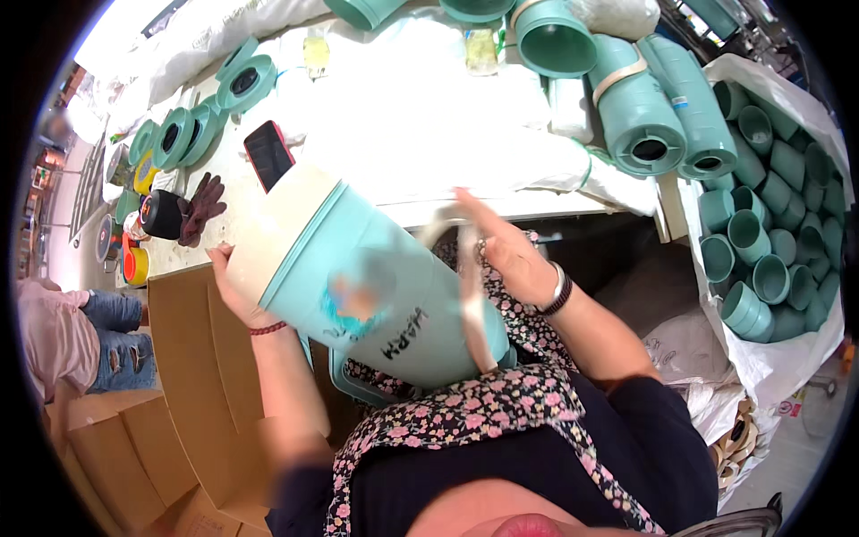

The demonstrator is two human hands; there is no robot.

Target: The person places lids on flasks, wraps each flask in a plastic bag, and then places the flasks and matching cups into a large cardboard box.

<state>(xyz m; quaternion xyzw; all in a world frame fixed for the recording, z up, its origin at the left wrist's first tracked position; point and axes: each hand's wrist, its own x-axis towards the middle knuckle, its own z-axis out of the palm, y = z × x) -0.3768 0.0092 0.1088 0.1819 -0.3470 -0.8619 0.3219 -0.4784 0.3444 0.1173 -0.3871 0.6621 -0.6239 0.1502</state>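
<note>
A large light-teal plastic jug (385, 282) lies tilted across my lap, its broad cream end piece (282, 224) pointing to the upper left. Dark lettering and a blurred picture mark its side. My left hand (238, 288) grips the cream end from the left, with some fingers hidden behind it. Near the other end, a cream carry handle (472, 300) stands out from the jug, smeared by motion. My right hand (512, 258) is beside this handle, fingers stretched out and partly blurred, holding nothing that I can see.
On the white-covered table (385, 134) are a phone (268, 155), dark gloves (202, 210) and teal lids (246, 82). More teal jugs (635, 107) lie at the far right. A white sack (761, 380) holds many teal cups. Cardboard boxes (201, 376) and another person (72, 336) are at left.
</note>
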